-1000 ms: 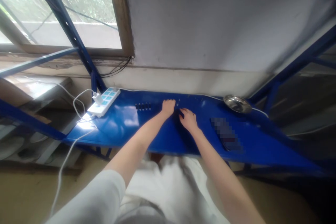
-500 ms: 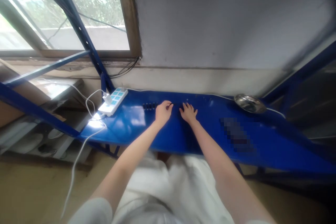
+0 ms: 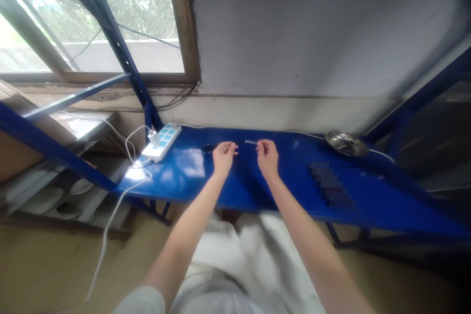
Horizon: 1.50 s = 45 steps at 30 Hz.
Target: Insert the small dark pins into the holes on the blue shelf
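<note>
Blue bench top [image 3: 191, 184], glossy, with window glare on its left part. Nearest the camera: pale clothing [image 3: 235, 260] on the person's lap below the bench edge, both bare forearms reaching forward over the top. Left hand [image 3: 223, 160]: thumb and fingertips drawn together in a pinch, a small dark piece [image 3: 239, 143] showing at the tips; its form is too small to make out. Right hand [image 3: 268, 158]: fingers curled in, thumb and fingertips closed on a thin, clear-looking stick [image 3: 251, 142], which points leftward toward the left hand, its free end near the dark piece; whether the two touch cannot be told. Just left of the left hand, a row of short dark pieces [image 3: 208, 148] lies on the bench, partly hidden by that hand. To the right, a dark, pixelated flat object [image 3: 330, 184]. Farther back: white power strip [image 3: 162, 143] with a plug in it at left, shiny metal dish [image 3: 346, 143] at right, thin white cable along the rear edge. Beyond: grey wall [image 3: 294, 29], window [image 3: 147, 14] with foliage outside.
</note>
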Motion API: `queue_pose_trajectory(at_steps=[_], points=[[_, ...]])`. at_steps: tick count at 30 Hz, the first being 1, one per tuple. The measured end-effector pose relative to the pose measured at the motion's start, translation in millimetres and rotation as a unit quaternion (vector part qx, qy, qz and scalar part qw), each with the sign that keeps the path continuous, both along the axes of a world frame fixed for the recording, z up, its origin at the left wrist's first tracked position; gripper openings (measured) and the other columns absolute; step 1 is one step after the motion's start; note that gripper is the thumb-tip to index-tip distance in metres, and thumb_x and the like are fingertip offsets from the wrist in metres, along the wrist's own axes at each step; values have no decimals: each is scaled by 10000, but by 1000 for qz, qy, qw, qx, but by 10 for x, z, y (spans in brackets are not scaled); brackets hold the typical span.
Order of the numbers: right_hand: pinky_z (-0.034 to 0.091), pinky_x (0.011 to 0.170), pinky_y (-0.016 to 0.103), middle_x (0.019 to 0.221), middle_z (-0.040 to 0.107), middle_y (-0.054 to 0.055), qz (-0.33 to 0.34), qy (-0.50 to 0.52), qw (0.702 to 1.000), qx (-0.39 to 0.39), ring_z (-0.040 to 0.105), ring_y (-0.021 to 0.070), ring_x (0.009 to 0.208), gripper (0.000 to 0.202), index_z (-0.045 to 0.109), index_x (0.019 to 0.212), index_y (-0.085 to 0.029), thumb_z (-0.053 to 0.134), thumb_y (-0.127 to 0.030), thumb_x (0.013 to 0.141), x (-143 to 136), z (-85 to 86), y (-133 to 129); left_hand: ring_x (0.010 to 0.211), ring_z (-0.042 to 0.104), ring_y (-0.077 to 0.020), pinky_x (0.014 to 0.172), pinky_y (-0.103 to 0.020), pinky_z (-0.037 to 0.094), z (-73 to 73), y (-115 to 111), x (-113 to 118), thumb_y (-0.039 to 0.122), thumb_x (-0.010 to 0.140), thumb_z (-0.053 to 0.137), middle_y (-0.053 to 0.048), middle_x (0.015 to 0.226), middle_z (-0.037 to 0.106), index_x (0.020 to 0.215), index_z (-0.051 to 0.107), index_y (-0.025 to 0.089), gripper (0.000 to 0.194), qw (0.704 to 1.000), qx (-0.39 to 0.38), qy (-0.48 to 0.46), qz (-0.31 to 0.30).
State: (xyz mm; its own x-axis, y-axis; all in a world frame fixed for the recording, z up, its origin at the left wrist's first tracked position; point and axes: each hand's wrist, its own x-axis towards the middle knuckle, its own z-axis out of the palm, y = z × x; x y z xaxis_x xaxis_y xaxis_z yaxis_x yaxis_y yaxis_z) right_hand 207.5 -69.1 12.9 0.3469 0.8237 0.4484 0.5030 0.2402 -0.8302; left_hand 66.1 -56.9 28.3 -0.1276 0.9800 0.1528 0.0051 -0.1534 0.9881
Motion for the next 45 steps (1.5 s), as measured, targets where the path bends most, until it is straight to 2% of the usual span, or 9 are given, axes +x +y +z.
queue_pose_trajectory(at_steps=[6, 13, 20, 26, 31, 35, 39, 42, 45], points=[[456, 644, 255, 743, 576, 27, 35, 51, 998, 15, 554, 129, 679, 278, 516, 917, -180, 408, -426, 847, -12, 107, -86, 617, 646, -127, 629, -257, 495, 41, -49, -29, 297, 776, 560, -85, 846, 690, 894, 582, 130, 206, 1000, -2, 2, -11], [442, 601, 250, 687, 556, 4, 68, 74, 995, 21, 522, 114, 620, 261, 536, 849, -184, 473, -434, 813, 26, 206, -115, 619, 642, -132, 635, -259, 485, 108, -101, -133, 271, 764, 578, -99, 829, 694, 875, 582, 121, 186, 998, -17, -8, -52], [420, 569, 247, 647, 547, -6, 119, 64, 991, 23, 504, 107, 577, 249, 545, 800, -186, 513, -433, 789, 90, 247, -64, 627, 643, -143, 654, -274, 475, 68, -49, -244, 263, 740, 609, -93, 805, 697, 856, 592, 127, 180, 996, -12, 5, -86], [418, 576, 250, 633, 546, -11, 150, 58, 987, 11, 501, 103, 569, 258, 542, 797, -185, 521, -441, 784, 139, 311, -49, 648, 648, -148, 626, -258, 462, 105, -45, -296, 290, 740, 617, -104, 824, 698, 883, 601, 121, 222, 994, -6, 23, -111], [413, 565, 249, 625, 545, -12, 168, 60, 984, 4, 501, 102, 565, 257, 547, 790, -184, 525, -440, 781, 132, 327, -45, 659, 649, -156, 570, -238, 442, 149, -78, -268, 308, 734, 626, -119, 842, 697, 886, 603, 114, 247, 992, -25, 21, -121], [412, 550, 249, 604, 547, -14, 199, 58, 978, -16, 488, 98, 535, 270, 542, 779, -183, 536, -453, 768, 50, 345, -53, 644, 647, -145, 590, -240, 457, 143, -98, -192, 290, 729, 634, -114, 820, 698, 878, 601, 110, 236, 988, -19, 12, -151], [414, 537, 249, 587, 541, -20, 189, 76, 979, -13, 481, 97, 520, 299, 534, 776, -189, 539, -487, 755, -13, 367, -50, 629, 645, -143, 614, -257, 480, 142, -71, -140, 288, 734, 623, -106, 785, 696, 861, 596, 110, 220, 988, 3, 17, -154], [431, 557, 256, 623, 568, -8, 183, 92, 979, -14, 502, 102, 542, 303, 540, 797, -189, 539, -489, 755, -11, 350, -29, 635, 644, -150, 646, -278, 493, 239, 33, -142, 270, 732, 619, -101, 759, 691, 856, 611, 107, 205, 985, 26, 64, -157], [451, 585, 271, 696, 608, 14, 176, 111, 978, -18, 533, 109, 570, 324, 544, 883, -189, 531, -488, 760, 18, 274, 1, 687, 641, -159, 699, -284, 485, 451, 238, -164, 246, 739, 605, -81, 750, 686, 865, 641, 118, 183, 970, 87, 166, -153]])
